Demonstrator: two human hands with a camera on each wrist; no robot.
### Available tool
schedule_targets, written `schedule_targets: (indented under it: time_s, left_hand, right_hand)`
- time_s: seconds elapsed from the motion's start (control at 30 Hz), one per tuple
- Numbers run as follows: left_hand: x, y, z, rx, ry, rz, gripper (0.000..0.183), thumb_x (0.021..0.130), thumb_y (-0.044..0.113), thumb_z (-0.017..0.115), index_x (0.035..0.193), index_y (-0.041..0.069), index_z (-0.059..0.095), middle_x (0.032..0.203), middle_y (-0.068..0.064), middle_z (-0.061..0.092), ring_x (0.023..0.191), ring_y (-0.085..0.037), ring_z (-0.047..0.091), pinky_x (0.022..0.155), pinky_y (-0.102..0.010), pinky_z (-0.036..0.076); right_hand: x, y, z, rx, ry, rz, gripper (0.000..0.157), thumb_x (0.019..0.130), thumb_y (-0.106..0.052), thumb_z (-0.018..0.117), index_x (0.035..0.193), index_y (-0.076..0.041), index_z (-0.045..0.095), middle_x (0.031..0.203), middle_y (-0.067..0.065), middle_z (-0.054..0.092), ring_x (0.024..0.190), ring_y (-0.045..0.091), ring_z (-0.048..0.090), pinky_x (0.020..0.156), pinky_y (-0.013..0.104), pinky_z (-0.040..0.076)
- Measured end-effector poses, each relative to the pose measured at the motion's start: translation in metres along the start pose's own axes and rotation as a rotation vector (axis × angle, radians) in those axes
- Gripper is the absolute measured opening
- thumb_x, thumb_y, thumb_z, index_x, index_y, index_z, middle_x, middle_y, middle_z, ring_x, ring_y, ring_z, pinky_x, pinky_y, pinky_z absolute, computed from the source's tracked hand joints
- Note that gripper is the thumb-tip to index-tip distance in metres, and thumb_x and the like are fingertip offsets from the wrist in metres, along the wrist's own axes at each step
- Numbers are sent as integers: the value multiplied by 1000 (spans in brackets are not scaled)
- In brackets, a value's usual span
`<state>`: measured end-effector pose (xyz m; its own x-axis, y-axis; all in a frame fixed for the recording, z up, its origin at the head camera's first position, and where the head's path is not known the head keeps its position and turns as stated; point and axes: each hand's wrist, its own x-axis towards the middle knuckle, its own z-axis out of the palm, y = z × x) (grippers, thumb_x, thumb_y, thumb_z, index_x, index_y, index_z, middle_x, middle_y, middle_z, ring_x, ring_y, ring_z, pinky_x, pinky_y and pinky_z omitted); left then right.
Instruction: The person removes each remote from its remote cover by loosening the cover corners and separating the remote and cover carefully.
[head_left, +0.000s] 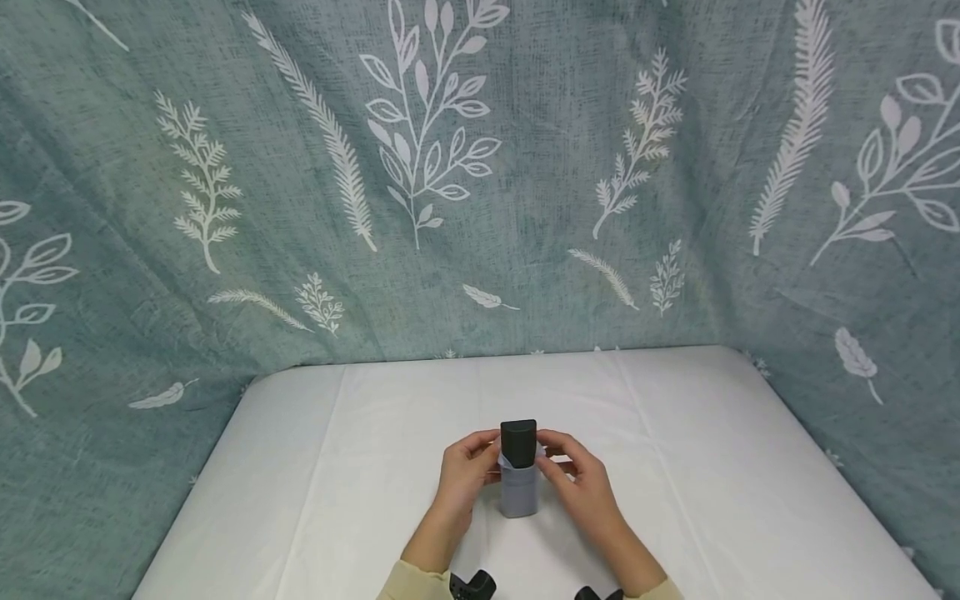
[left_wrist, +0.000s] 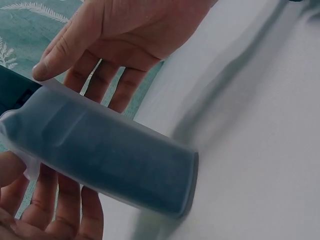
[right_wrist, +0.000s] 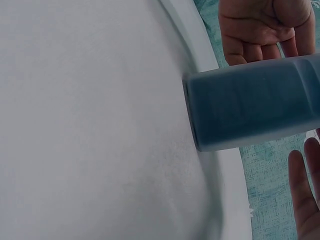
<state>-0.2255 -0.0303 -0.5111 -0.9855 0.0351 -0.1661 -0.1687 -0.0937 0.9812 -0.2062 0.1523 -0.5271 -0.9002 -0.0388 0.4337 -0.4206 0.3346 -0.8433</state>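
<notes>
A frosted, translucent sleeve (head_left: 519, 493) stands upright on the white table, with a dark, block-shaped object (head_left: 518, 442) inside it. The block's black top sticks out above the sleeve's rim. My left hand (head_left: 463, 477) pinches the rim on the left side, where a bit of it flares outward in the left wrist view. On the opposite side my right hand (head_left: 581, 479) pinches the rim between thumb and fingers. The dark body shows through the sleeve (left_wrist: 115, 150) in the left wrist view. In the right wrist view, the sleeve's lower end (right_wrist: 250, 105) is seen and its rim is out of frame.
A white cloth with fold lines covers the table (head_left: 375, 433). Behind and beside it hangs a green curtain (head_left: 525, 208) with white leaf prints. Black wrist devices (head_left: 474, 585) show at the lower edge of the head view.
</notes>
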Motion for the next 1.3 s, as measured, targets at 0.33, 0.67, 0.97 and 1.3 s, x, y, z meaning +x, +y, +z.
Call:
schedule_targets:
  time_s: [0.33, 0.67, 0.97, 1.3]
  left_hand:
    - [-4, -4, -6, 27, -1, 39, 33, 99, 22, 62, 126, 5, 67, 116, -11, 69, 79, -12, 69, 75, -36, 61]
    - [-18, -3, -7, 140, 38, 254, 31, 84, 19, 80, 113, 10, 72, 120, -11, 63, 91, -12, 65, 69, -23, 59]
    - [-23, -5, -5, 172, 39, 248, 25, 84, 19, 80, 103, 4, 73, 103, -13, 73, 85, -11, 67, 71, -21, 59]
    - [-23, -3, -3, 100, 72, 242, 17, 85, 11, 77, 99, 1, 75, 104, -15, 74, 79, -10, 70, 70, -21, 59]
  right_hand:
    - [0, -3, 1, -48, 42, -11, 21, 89, -9, 73, 109, -16, 71, 103, -2, 72, 90, 0, 63, 71, 24, 57]
    - [0, -5, 1, -41, 62, -2, 18, 90, -11, 73, 106, -17, 71, 97, -3, 71, 85, 0, 63, 66, 23, 57]
    - [-3, -5, 4, 95, 58, 60, 15, 90, -6, 72, 104, -10, 70, 100, 8, 72, 83, 0, 63, 60, 31, 60]
    - [-3, -33, 2, 91, 43, 80, 17, 91, 0, 68, 108, -3, 69, 104, 14, 72, 83, 4, 63, 60, 39, 61]
